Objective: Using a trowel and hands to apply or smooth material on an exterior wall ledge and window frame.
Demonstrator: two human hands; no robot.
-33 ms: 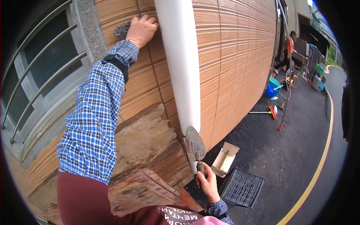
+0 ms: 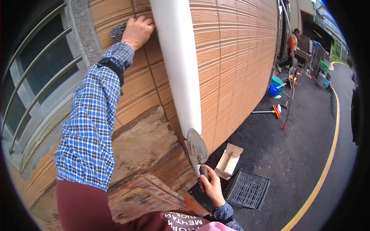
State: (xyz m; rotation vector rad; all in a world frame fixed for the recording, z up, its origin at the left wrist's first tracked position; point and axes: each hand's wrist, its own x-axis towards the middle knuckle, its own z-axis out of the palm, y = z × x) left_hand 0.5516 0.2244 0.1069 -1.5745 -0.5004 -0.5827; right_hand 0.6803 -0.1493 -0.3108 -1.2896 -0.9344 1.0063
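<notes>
High on the orange-brown tiled wall, my left hand is closed on a dark grey, wiry scouring pad and presses against the tiles. Part of the pad sticks out on the hand's left side. The hand is close to the white downpipe, on its left. Low on the right, my right hand grips the dark handle of a pointed trowel. Its mortar-smeared blade points upward in front of the pipe's lower part; I cannot tell whether they touch.
Weathered wooden boards lie below me. A barred window is on the left. On the asphalt are a cardboard box, a black plastic crate, a red-headed broom and a blue bucket. A person stands farther off.
The whole view has shifted slightly, so the wall, pipe and both hands appear a little farther left. Both hands keep their hold on the pad and the trowel.
</notes>
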